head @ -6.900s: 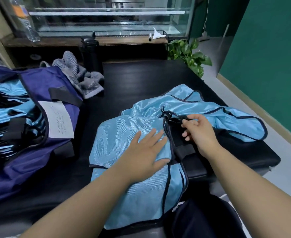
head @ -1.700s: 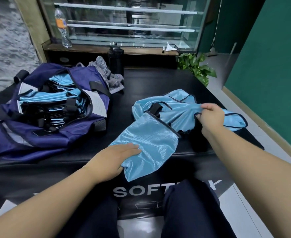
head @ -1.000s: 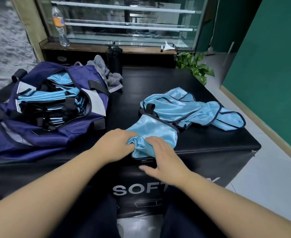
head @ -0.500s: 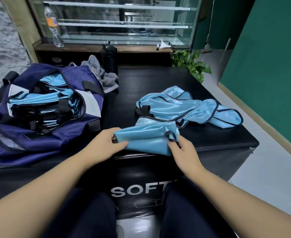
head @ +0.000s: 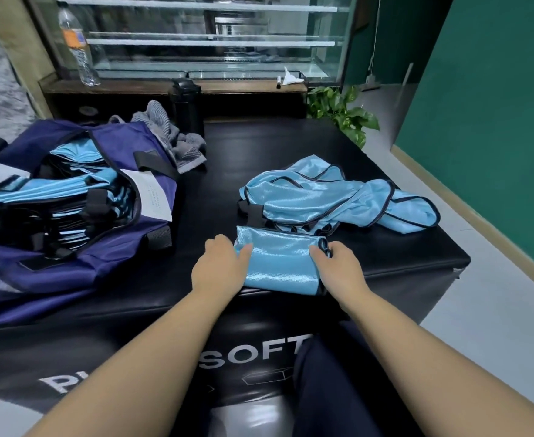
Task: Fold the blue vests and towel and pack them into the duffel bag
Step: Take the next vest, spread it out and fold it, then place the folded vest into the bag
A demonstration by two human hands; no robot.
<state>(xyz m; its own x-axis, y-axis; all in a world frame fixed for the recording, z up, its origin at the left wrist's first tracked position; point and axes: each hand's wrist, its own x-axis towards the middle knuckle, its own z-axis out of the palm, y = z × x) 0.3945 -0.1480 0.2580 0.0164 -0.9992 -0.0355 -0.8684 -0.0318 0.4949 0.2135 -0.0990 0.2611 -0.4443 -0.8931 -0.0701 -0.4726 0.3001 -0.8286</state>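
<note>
Folded vest: a compact blue rectangle [head: 280,266] lies at the near edge of the black tabletop [head: 221,171], between your two hands.
Left hand: your left hand [head: 220,268] grasps the vest's left end, thumb on top of the cloth, fingers curled at the edge.
Right hand: your right hand [head: 341,269] grasps the right end, fingers curled over the black-trimmed edge.
Loose vests: a crumpled blue heap [head: 332,197] with black piping sits just behind the folded one, spreading toward the tabletop's right side.
Duffel bag: the navy bag [head: 70,263] stands open on the left of the tabletop, well apart from your hands, with blue vests stacked inside.
Towel: the grey striped towel [head: 171,137] lies bunched behind the bag, touching its far end.
Flask: a black flask [head: 186,105] stands upright just beyond the towel.
</note>
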